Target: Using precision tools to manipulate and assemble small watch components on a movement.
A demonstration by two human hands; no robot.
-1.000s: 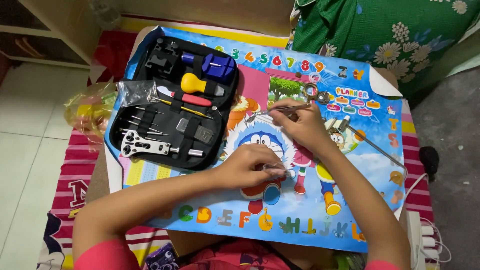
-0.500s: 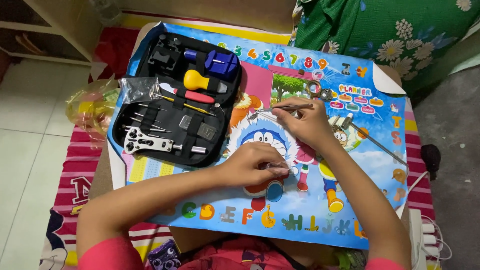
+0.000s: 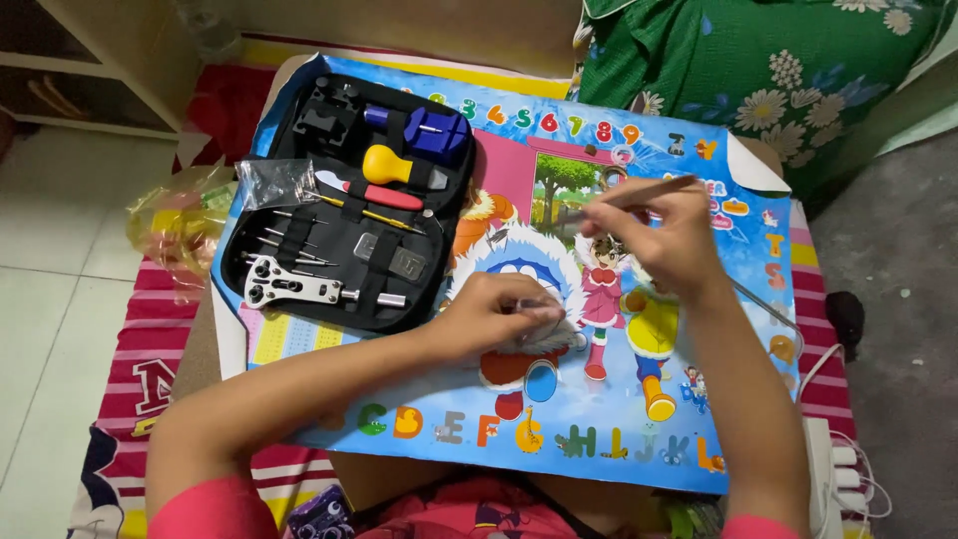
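One thin tool — pointing left, nearly level.

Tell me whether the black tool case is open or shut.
Open. The black tool case lies flat, its yellow-handled tool and metal wrench exposed in their loops.

- Lighting is bright and even, seemingly from overhead; colours look saturated.
- Shadows are soft and short, lying beneath the left hand and right hand.
- The glossy cartoon mat shows faint sheen, no harsh glare.
- Focus is fairly sharp centrally; the fingers blur slightly.
- Edges show mild wide-angle stretching.
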